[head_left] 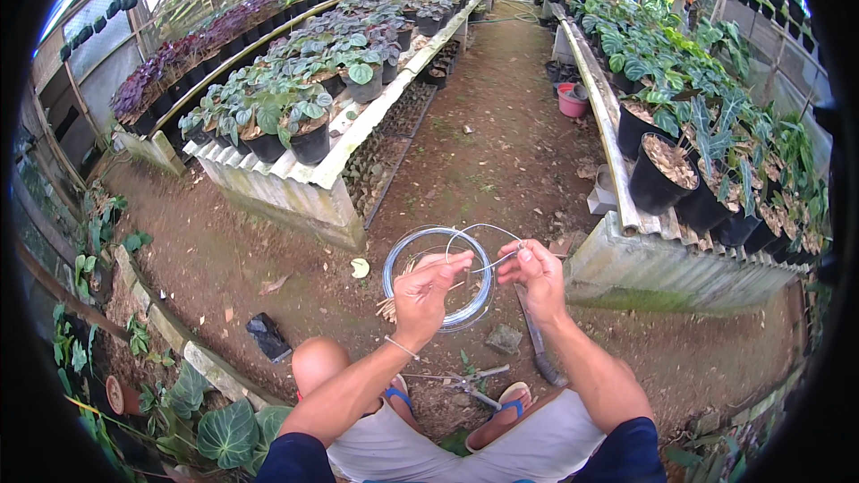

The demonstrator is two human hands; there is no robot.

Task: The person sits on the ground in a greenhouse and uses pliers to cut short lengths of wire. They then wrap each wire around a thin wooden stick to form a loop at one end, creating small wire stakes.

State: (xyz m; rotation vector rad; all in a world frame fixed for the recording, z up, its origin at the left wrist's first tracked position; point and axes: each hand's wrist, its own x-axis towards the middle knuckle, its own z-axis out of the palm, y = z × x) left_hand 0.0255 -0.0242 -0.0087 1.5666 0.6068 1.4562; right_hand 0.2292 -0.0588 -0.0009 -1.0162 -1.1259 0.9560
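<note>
A thin piece of wire (490, 225), bent into a loop, stretches between my two hands above the ground. My left hand (424, 293) pinches it with the fingers held close together. On the other side my right hand (540, 279) grips the wire between thumb and fingers. Below them lies a coil of silvery wire (388, 270) on the soil, partly hidden by my left hand. Thin wooden sticks (387, 309) show at the coil's left edge. Pliers (467, 384) rest on the ground between my feet, jaws apart.
A long tool with a dark handle (547, 367) lies beside my right forearm, near a stone block (504, 340). A black object (268, 337) sits at the left. Benches of potted plants flank a dirt path (501, 116); a pink bucket (573, 102) stands along it.
</note>
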